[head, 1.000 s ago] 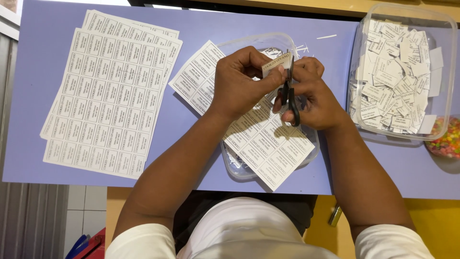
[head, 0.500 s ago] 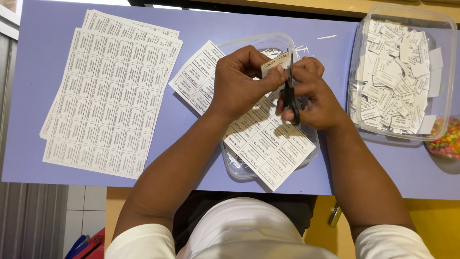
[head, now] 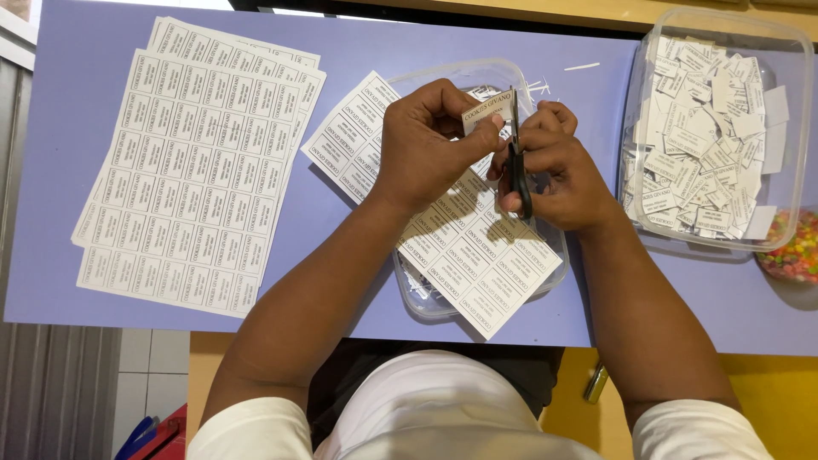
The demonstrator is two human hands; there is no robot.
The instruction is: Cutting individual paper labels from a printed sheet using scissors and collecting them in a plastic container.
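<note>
My left hand (head: 426, 140) pinches a small white paper label (head: 487, 111) between thumb and fingers. My right hand (head: 554, 166) grips black-handled scissors (head: 516, 153), whose blades point up along the label's right edge. Both hands hover over a partly cut sheet of printed labels (head: 464, 247) that lies across a clear plastic tub (head: 426, 298) on the lilac table (head: 341, 221).
A stack of uncut label sheets (head: 192, 162) lies at the left. A clear plastic container (head: 801, 128) filled with several cut labels stands at the right. Beside it, at the right edge, is a bowl of coloured sweets (head: 797, 251). Thin paper trimmings (head: 581, 66) lie behind the tub.
Almost nothing differs; the scissors and the label stay in the same place, with only slight shifts of the fingers.
</note>
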